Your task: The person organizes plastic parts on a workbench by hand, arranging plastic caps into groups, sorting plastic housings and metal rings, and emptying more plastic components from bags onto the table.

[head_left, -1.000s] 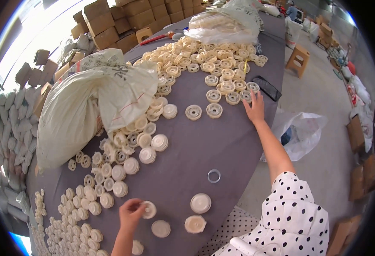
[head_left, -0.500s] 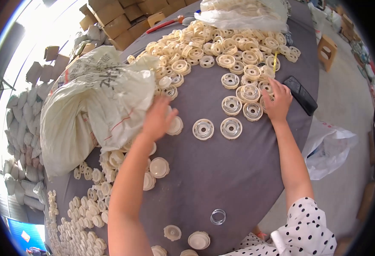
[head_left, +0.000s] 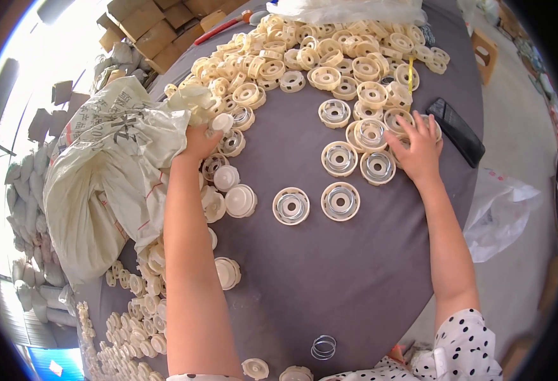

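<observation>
My left hand (head_left: 199, 141) is at the edge of the white woven sack (head_left: 114, 165); its thumb and fingers close on a small white cap (head_left: 222, 122) beside cream rings holding metal springs. Some of its fingers are hidden. My right hand (head_left: 418, 149), fingers spread, rests over cream plastic rings (head_left: 398, 120) at the right of the pile. Between my hands, two cream rings lie flat side by side, a left ring (head_left: 291, 206) and a right ring (head_left: 340, 201), each with a spring inside. White round caps (head_left: 241, 201) lie by my left forearm.
A large heap of cream rings (head_left: 329, 54) spreads across the far table. A black phone (head_left: 455, 132) lies right of my right hand. A loose spring (head_left: 323, 347) is near the front edge. Smaller white parts (head_left: 126, 336) cover the left side. A red-handled tool (head_left: 225, 26) lies far back.
My left hand has moved left and farther away, from beside the white caps to the small cap by the sack. My right hand stays over the rings. The whole view has shifted slightly.
</observation>
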Tool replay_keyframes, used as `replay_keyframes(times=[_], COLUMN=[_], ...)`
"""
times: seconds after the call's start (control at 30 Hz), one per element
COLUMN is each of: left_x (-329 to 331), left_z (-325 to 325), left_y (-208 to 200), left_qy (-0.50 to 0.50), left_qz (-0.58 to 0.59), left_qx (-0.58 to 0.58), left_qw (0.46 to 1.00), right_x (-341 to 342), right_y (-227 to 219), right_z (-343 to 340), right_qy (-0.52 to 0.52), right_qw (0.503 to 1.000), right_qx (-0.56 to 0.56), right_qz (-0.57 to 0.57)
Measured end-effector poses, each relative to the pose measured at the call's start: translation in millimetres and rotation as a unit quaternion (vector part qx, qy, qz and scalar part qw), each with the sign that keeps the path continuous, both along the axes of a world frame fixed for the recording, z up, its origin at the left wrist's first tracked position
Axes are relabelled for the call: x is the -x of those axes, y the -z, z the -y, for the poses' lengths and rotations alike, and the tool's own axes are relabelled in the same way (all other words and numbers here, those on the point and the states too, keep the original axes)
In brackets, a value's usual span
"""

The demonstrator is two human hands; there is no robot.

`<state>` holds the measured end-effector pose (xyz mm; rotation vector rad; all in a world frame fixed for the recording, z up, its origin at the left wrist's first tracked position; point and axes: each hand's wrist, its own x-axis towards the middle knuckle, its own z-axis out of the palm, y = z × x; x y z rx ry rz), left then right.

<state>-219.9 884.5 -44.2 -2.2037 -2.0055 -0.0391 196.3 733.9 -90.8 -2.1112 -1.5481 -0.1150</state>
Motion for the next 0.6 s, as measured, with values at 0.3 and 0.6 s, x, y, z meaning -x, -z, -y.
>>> replay_keyframes(times=[0.3, 0.6], left_x=[-6.4, -47.2], left_z=[55.0, 114.6], left_y=[-26.8, -35.0], left_qy=[0.110, 0.253], left_qz=[0.064, 0.177], left_qx=[0.166, 0.118], left_qw=[0.978, 0.944], right_x=[30.1, 43.6], right_y=[1.1, -5.5], right_z=[8.7, 16.1], right_qy=[-0.188, -0.274], right_qw=[0.981, 0.945], right_qx=[-0.029, -0.117], right_qz=[-0.046, -0.132])
